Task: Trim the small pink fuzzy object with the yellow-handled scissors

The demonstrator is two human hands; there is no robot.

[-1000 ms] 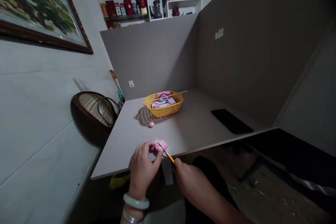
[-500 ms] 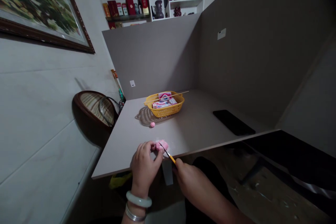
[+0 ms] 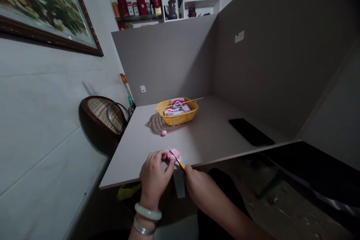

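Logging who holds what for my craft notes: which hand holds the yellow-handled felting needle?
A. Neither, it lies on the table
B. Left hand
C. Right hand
C: the right hand pinches the yellow-handled felting needle, whose tip points at the pink wool held by the left hand.

Left hand covers part of the pink wool tuft; tip of the yellow-handled needle not discernible. Packets in the yellow basket too small to read. Framed painting cut off at upper left.

Matt wool (fuzzy); glossy plastic basket
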